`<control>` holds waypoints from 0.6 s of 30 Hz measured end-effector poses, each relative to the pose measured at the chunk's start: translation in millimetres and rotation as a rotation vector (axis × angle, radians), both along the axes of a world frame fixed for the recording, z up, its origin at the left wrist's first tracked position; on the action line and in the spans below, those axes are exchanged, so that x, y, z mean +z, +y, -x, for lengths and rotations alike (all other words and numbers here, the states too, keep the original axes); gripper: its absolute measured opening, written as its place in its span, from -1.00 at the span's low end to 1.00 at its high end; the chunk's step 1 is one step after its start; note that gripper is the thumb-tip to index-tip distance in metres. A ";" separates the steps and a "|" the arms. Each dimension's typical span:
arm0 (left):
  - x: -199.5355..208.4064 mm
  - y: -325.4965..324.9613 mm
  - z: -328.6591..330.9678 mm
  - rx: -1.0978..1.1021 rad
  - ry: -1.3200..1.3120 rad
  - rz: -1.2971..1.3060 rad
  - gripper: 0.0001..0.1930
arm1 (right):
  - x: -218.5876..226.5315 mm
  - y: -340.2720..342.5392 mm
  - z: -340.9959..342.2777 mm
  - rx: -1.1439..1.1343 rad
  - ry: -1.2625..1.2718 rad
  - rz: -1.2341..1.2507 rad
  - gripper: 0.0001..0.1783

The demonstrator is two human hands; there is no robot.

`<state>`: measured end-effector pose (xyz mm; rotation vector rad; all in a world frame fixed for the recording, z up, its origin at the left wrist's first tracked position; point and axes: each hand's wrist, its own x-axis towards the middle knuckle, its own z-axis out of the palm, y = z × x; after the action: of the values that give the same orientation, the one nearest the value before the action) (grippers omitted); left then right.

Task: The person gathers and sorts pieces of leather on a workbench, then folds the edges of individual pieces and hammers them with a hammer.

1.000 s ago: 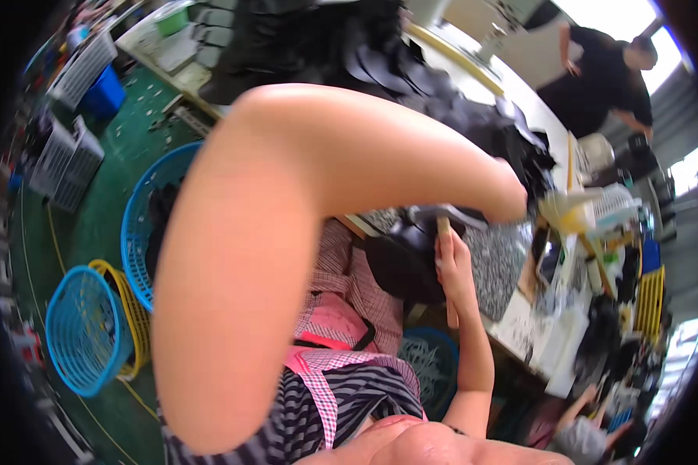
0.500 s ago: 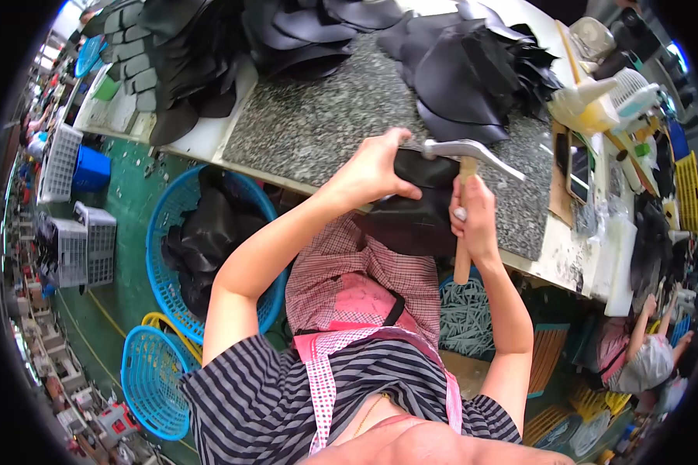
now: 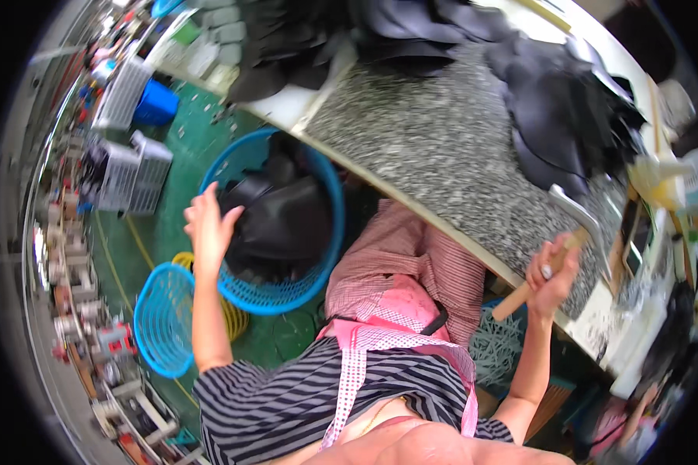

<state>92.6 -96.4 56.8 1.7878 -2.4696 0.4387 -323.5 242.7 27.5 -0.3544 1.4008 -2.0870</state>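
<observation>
At the speckled stone-look slab (image 3: pixel 426 132), one curved-headed, wooden-handled hammer (image 3: pixel 575 238) is clasped in the right hand (image 3: pixel 551 277); well apart, the splayed left hand (image 3: pixel 209 226) has since moved to the round blue lattice basket (image 3: pixel 336 213) of smooth black pieces (image 3: pixel 287 221).

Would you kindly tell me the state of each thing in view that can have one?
Left hand: open, fingers spread.
Hammer: held by its wooden handle, tilted.
Right hand: closed around that handle.
Large blue basket: holding heaped black pieces.
Stone slab: partly covered.
Black sheets: piled on it, overlapping.
Pale strips: tangled in a heap.
</observation>
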 end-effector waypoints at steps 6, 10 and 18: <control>94.1 60.4 154.9 -1.237 0.718 -0.380 -0.76 | 13.1 -7.6 -6.5 0.108 0.063 -0.007 -0.45; 135.2 115.5 236.2 -1.784 0.834 -0.239 -0.65 | 17.8 11.3 -6.9 0.016 0.080 -0.074 -0.43; 158.0 127.8 291.4 -1.974 0.844 -0.275 -0.77 | 15.6 37.2 -1.2 -0.073 0.074 -0.131 -0.41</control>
<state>-198.8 31.4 214.8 -0.8345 -2.2091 -0.6445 -322.3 279.9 43.1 -0.3346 1.6073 -2.0446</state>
